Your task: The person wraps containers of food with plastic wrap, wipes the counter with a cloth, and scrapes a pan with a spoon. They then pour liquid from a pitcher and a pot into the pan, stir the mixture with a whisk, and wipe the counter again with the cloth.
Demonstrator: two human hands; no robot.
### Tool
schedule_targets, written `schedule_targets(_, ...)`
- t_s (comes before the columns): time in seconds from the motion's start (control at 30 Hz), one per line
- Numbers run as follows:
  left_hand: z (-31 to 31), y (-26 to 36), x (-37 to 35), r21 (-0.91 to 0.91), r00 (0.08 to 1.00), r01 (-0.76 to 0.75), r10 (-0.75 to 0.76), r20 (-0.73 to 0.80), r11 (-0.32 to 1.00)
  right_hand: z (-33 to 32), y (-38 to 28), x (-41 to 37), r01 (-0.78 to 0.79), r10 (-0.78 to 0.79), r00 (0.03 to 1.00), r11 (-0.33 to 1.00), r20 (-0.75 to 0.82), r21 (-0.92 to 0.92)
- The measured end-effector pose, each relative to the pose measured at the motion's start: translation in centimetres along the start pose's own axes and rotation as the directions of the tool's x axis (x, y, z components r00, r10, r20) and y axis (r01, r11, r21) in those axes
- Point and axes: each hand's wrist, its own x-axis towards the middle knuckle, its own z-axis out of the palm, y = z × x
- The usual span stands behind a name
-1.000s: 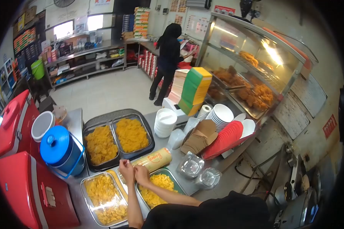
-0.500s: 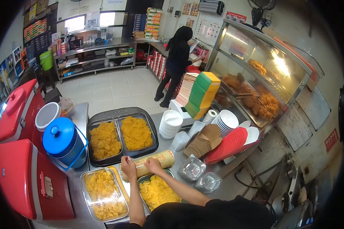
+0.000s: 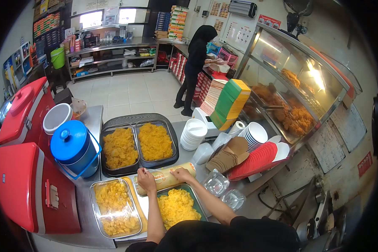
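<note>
Pinching what looks like film [image 3: 161,181], left hand [image 3: 146,180] and right hand [image 3: 182,175] curl against the printed roll [image 3: 166,174]

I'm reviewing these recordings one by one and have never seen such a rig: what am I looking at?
There is no machine: two bare hands work under one camera worn on that person's head, the source of every picture. On the metal counter lie black trays and two nearer trays of yellow food: the left one under shiny clear film, the right one uncovered. The left hand and right hand are at a printed roll; whether either has a grip on film I can't tell. Another person stands beyond.
</note>
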Motion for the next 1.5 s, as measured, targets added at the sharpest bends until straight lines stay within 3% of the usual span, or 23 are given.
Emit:
schedule_targets(0.03,0.1,0.1,0.0,0.024,1.0,-0.017,0.017,-0.004,1.0,0.3,1.6,1.1,0.004,-0.004,1.0,1.0,0.003,-0.007)
schedule_targets(0.1,0.4,-0.2,0.0,0.032,0.999,-0.039,0.04,-0.021,0.999,0.7,4.3,3.3,-0.133,-0.002,0.948,0.907,0.319,0.4)
schedule_targets(0.17,0.3,-0.6,-0.3,0.046,0.997,-0.069,0.07,-0.027,0.997,-1.6,2.5,1.6,-0.099,-0.097,0.937,0.847,0.334,0.523)
schedule_targets(0.2,0.3,-0.5,-0.2,0.054,0.998,-0.066,0.068,-0.021,0.996,-2.2,2.0,1.4,0.148,-0.188,0.966,0.965,0.175,0.216)
schedule_targets(0.23,0.3,-0.4,-0.1,0.063,0.998,-0.062,0.063,-0.016,0.996,-2.5,1.7,1.5,0.332,-0.328,0.943,0.931,0.053,-0.151)
schedule_targets(0.4,0.0,0.0,-0.3,0.099,0.998,-0.063,0.065,-0.014,0.993,-2.1,1.9,1.1,0.177,-0.19,0.982,0.937,-0.012,-0.302)
schedule_targets(0.47,-0.4,0.4,-0.4,0.111,0.997,-0.072,0.075,-0.022,0.991,-2.4,3.8,2.0,-0.005,-0.03,0.976,0.987,0.216,0.159)
schedule_targets(0.5,-0.4,0.5,-0.4,0.119,0.996,-0.084,0.088,-0.022,0.989,-2.7,3.8,1.8,-0.004,-0.031,0.976,0.988,0.216,0.157)
schedule_targets(0.57,-0.2,0.4,-0.4,0.132,0.995,-0.096,0.099,-0.022,0.987,-3.3,4.0,1.4,-0.254,0.028,0.922,0.797,0.386,0.548)
schedule_targets(0.6,-0.2,0.2,-0.5,0.148,0.993,-0.109,0.113,-0.016,0.983,-3.3,4.5,1.6,-0.256,0.03,0.922,0.796,0.386,0.549)
schedule_targets(0.67,-0.2,0.1,-0.8,0.155,0.992,-0.124,0.127,-0.008,0.98,-3.8,5.6,2.4,-0.442,-0.152,0.798,0.51,0.583,0.738)
schedule_targets(0.7,-0.3,0.0,-0.8,0.168,0.99,-0.14,0.142,0.0,0.976,-4.5,6.3,2.8,-0.444,-0.154,0.798,0.504,0.583,0.741)
schedule_targets(0.77,-0.3,-0.3,-0.6,0.18,0.986,-0.162,0.165,-0.001,0.97,-6.7,6.9,4.0,-0.357,-0.099,0.655,0.833,0.749,0.423)
schedule_targets(0.83,0.2,-0.2,-0.6,0.188,0.985,-0.172,0.175,0.002,0.967,-8.7,5.9,4.2,-0.055,-0.009,0.899,0.99,0.438,0.133)
schedule_targets(0.9,0.2,-0.4,0.4,-0.056,0.997,0.053,-0.05,0.06,0.997,-9.0,4.6,5.1,0.383,-0.361,0.897,0.923,0.254,-0.041)
schedule_targets(0.93,0.3,-0.7,1.6,-0.148,0.995,0.054,-0.041,0.087,0.988,-9.4,3.5,5.1,0.453,-0.425,0.887,0.877,0.181,-0.16)
schedule_targets(1.0,-0.2,0.3,4.0,-0.218,0.993,0.045,-0.02,0.115,0.975,-10.1,0.2,3.3,0.509,-0.499,0.86,0.821,0.109,-0.259)
schedule_targets(1.07,-1.2,2.6,5.4,-0.301,0.971,0.081,-0.007,0.237,0.95,-11.2,-2.8,1.4,0.122,-0.121,0.991,0.676,0.053,-0.727)
schedule_targets(1.1,-1.2,2.7,5.7,-0.301,0.972,0.068,0.005,0.234,0.951,-11.6,-2.7,1.9,0.122,-0.128,0.991,0.682,0.046,-0.721)
schedule_targets(1.17,-0.4,3.4,6.6,-0.314,0.958,0.02,0.072,0.276,0.949,-12.9,-1.6,3.6,0.207,0.043,0.95,0.651,0.308,-0.73)
schedule_targets(1.23,-0.1,3.9,6.7,-0.317,0.944,-0.007,0.111,0.311,0.948,-13.5,0.2,5.0,0.246,-0.035,0.942,0.752,0.335,-0.612)
schedule_targets(1.3,1.0,3.6,6.6,-0.328,0.942,0.001,0.109,0.318,0.945,-11.9,2.1,4.6,0.337,-0.324,0.94,0.836,0.106,-0.434)
schedule_targets(1.5,-0.5,5.1,6.0,-0.336,0.957,-0.008,0.105,0.272,0.942,-3.4,5.2,1.2,0.298,-0.368,0.901,0.91,-0.229,-0.289)
